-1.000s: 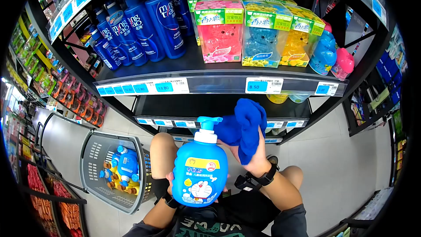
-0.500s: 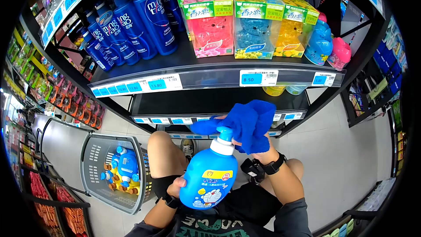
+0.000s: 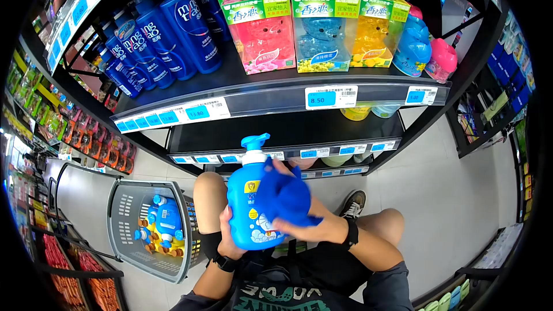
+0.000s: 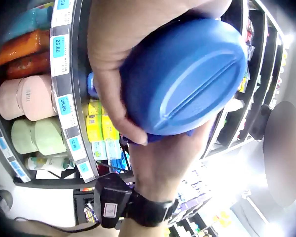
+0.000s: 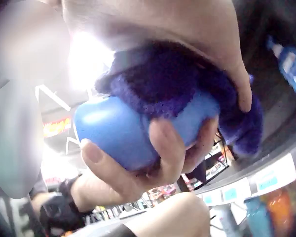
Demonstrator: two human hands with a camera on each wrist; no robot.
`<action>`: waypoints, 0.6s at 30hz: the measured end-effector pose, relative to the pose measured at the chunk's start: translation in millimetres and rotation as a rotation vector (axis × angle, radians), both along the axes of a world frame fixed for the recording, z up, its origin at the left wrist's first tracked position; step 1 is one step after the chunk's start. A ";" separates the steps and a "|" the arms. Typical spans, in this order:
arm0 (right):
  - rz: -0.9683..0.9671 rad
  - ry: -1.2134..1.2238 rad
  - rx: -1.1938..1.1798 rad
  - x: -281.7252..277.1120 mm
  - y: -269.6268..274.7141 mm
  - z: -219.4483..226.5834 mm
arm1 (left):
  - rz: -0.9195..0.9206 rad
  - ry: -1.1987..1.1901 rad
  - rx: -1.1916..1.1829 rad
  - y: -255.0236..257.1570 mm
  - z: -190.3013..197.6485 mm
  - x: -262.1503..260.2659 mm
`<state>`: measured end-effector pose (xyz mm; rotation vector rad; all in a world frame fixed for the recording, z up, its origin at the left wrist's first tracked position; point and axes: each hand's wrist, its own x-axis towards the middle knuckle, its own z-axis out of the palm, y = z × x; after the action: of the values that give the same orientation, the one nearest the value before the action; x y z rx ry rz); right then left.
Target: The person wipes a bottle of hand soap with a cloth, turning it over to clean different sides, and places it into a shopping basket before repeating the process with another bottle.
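Note:
A light blue pump bottle (image 3: 247,204) with a cartoon label stands upright in front of my lap, its white collar and blue pump head on top. My left hand (image 3: 226,235) grips it from below and behind; the left wrist view shows its round base (image 4: 185,79) cupped in the fingers. My right hand (image 3: 302,226) presses a dark blue cloth (image 3: 283,196) against the bottle's front, fingers curled round the cloth (image 5: 172,84). In the right wrist view the cloth lies on the bottle (image 5: 118,131).
Dark shelving (image 3: 276,95) with price tags stands ahead, holding dark blue bottles (image 3: 173,23) and boxed air fresheners (image 3: 311,23). A grey shopping basket (image 3: 129,196) with more blue bottles sits on the floor at my left. My knees and a shoe (image 3: 352,203) are below.
The bottle has been brought upright and closer. The right hand has come down with the cloth from above the pump onto the bottle's front.

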<state>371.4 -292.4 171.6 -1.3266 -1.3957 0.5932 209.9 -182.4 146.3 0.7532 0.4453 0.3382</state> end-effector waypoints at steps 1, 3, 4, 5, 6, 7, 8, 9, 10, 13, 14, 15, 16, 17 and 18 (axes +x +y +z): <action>-0.054 -0.249 0.085 -0.9 -2.4 11.5 | 0.038 -0.015 -0.004 -0.7 2.4 4.3; 0.113 -0.363 0.150 -17.6 -0.4 21.4 | 0.015 0.110 0.073 -5.2 13.1 2.3; 0.262 -0.550 0.088 -19.8 -0.8 14.3 | -0.008 0.133 0.105 -6.3 14.4 5.3; 0.409 -0.735 0.023 -21.5 -0.2 4.8 | -0.033 0.123 0.118 -6.1 13.9 6.7; 0.303 -0.626 0.179 -32.7 2.8 -1.4 | -0.058 0.112 0.129 -6.8 13.0 7.3; 0.297 -0.621 0.177 -32.4 3.1 -5.5 | -0.077 0.104 0.130 -6.5 11.5 8.4; 0.251 -0.621 0.240 -30.3 4.4 -4.9 | -0.084 0.091 0.124 -5.4 8.5 9.4; 0.207 -0.621 0.304 -27.5 5.6 -4.1 | -0.077 0.081 0.117 -5.1 5.3 10.4; 0.176 -0.618 0.291 -23.5 5.0 -2.3 | -0.055 0.068 0.110 -3.9 1.1 11.2; 0.042 -0.601 0.207 -7.8 9.3 -5.6 | 0.076 0.014 0.081 1.9 -16.0 7.0; 0.000 -0.630 0.162 -1.3 7.7 -11.3 | 0.120 -0.010 0.041 4.9 -22.3 3.6; -0.006 -0.628 0.161 3.8 9.6 -12.5 | 0.150 -0.028 -0.012 11.1 -30.8 0.8; -0.053 -0.462 0.208 8.9 12.4 -12.4 | 0.163 -0.038 -0.164 17.5 -43.4 -3.3; -0.099 -0.295 0.254 11.6 15.0 -15.6 | 0.198 -0.085 -0.189 7.0 -8.5 7.0; -0.103 -0.118 0.234 15.4 25.8 -36.6 | 0.177 -0.074 -0.160 9.2 -13.9 2.8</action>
<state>386.8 -266.6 135.0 -1.2518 -1.4343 0.2770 212.6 -173.2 132.4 0.5444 0.4646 0.4887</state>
